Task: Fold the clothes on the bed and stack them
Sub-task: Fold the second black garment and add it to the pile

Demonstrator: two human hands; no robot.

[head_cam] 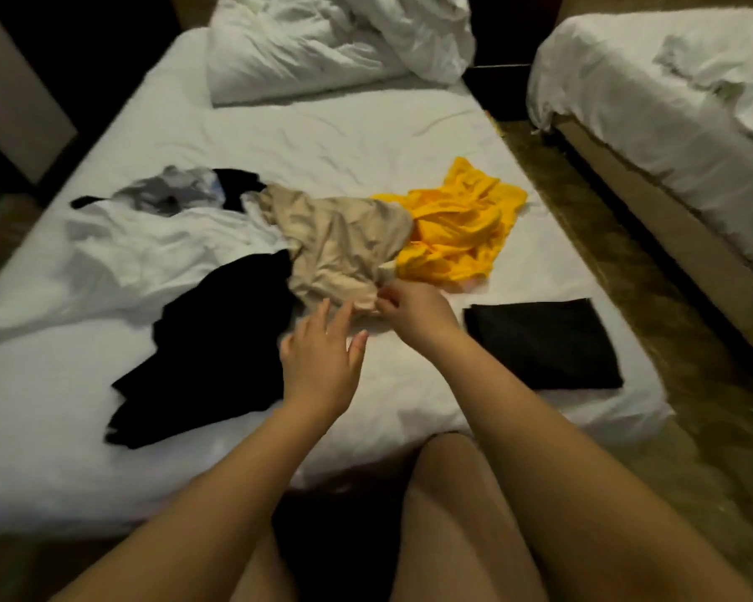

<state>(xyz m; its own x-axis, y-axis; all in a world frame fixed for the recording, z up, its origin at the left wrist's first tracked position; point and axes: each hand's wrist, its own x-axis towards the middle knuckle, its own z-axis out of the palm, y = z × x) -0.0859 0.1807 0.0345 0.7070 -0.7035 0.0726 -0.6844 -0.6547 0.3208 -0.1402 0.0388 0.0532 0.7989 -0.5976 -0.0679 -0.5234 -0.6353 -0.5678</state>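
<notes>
We see only part of our own body. Two arms (235, 493) enter from the near edge, bare along the whole length that shows, up to the wrists. The left hand (318, 358) and the right hand (409, 310) are bare too, smooth and rounded, with short fingers; the picture is too soft to show the nails. Beneath the arms, near and right of centre, our bare legs (453, 514) show, with one rounded knee (444, 445). A dark patch (335, 545) lies between them; we cannot tell whether it is clothing or shadow.

Twin-bed hotel-like bedroom: bed (366, 136), second bed (653, 93), white duvet (335, 41)
</notes>
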